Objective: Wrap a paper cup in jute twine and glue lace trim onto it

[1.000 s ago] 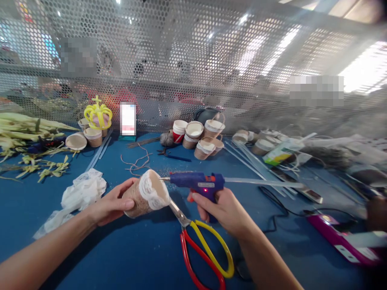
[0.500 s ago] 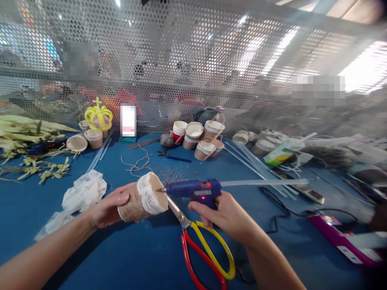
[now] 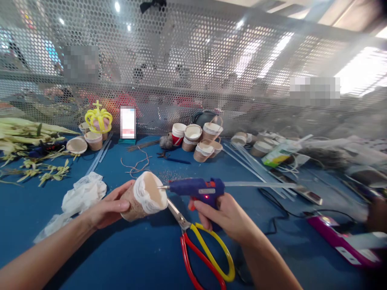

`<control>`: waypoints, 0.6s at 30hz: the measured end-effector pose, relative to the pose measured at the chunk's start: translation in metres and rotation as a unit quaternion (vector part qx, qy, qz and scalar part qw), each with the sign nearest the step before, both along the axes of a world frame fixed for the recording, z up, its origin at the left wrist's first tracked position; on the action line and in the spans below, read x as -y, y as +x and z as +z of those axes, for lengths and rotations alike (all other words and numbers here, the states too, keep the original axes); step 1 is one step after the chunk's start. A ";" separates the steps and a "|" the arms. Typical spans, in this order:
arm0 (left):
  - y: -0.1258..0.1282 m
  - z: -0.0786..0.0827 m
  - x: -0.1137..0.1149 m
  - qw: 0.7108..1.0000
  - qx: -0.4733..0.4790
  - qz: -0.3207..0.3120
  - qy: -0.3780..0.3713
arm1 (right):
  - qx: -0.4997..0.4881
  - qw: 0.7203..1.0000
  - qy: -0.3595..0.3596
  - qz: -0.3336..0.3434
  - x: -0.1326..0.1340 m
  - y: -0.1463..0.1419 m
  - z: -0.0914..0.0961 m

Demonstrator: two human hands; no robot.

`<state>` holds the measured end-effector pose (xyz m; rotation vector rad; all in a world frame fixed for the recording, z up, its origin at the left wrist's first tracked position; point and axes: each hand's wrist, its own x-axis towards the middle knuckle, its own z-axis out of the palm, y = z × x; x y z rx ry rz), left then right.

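My left hand [image 3: 110,205] is closed around a twine-wrapped paper cup [image 3: 130,205] with white lace about its rim. The cup lies tilted, its open mouth facing up and to the right. A blue hot glue gun [image 3: 193,188] is gripped in my right hand [image 3: 222,215], its red light lit and a long clear glue stick [image 3: 256,184] poking out behind. The metal nozzle reaches the cup's mouth; whether it touches cannot be told. Below the gun lie scissors [image 3: 187,229] with one red and one yellow handle. Crumpled white lace [image 3: 84,193] rests beside my left hand.
Several wrapped cups [image 3: 204,151] stand at the back beside a ball of twine [image 3: 165,141] and pliers [image 3: 175,159]. Corn husks [image 3: 27,131] and a yellow crown [image 3: 98,117] are at left. A purple power strip [image 3: 332,237] with a black cord [image 3: 276,219] sits at right.
My left hand has turned the cup so that its mouth faces more toward me. The glue gun has shifted slightly right, its nozzle still at the mouth.
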<state>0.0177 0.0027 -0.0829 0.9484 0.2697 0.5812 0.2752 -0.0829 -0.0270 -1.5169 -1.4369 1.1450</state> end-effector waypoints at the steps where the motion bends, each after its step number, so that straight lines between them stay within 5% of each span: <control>1: 0.000 0.001 0.000 1.000 -0.011 0.010 0.011 | -0.019 1.000 0.015 -0.011 0.001 0.000 0.000; 11: 0.001 0.007 0.002 0.996 -0.081 0.016 0.027 | -0.036 0.996 0.030 -0.079 0.006 -0.010 0.001; 18: 0.001 0.002 0.003 0.993 0.022 -0.109 -0.033 | -0.005 0.994 0.057 -0.094 0.006 -0.016 -0.001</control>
